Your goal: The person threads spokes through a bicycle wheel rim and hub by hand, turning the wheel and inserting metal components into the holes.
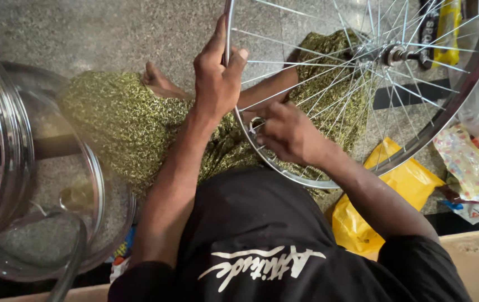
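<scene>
Wheel position: the spoked bicycle wheel (373, 84) stands upright over the person's lap, its lower rim near the knees and its upper part running out of the top of the view.
Right hand: the right hand (289, 134) works inside the lower rim; its fingers (267, 120) are pinched narrow around something small among the spokes, probably a nipple or a little tool, but I cannot tell which.
Left hand: the left hand (217, 78) grips the rim's left edge, fingers wrapped closed on it and thumb up.
Handling: I judge the wheel light and the rim stiff, smooth and likely slippery; the thin spokes would bend, so the rim or the hub (394, 55) is the place to hold.
Nearby: a yellow bag (401, 179) lies on the floor to the right; shiny bare rims (10, 134) are stacked on the left.
Hidden: the wheel's top and right side are cut off, and the stacked rims are blurred.
</scene>
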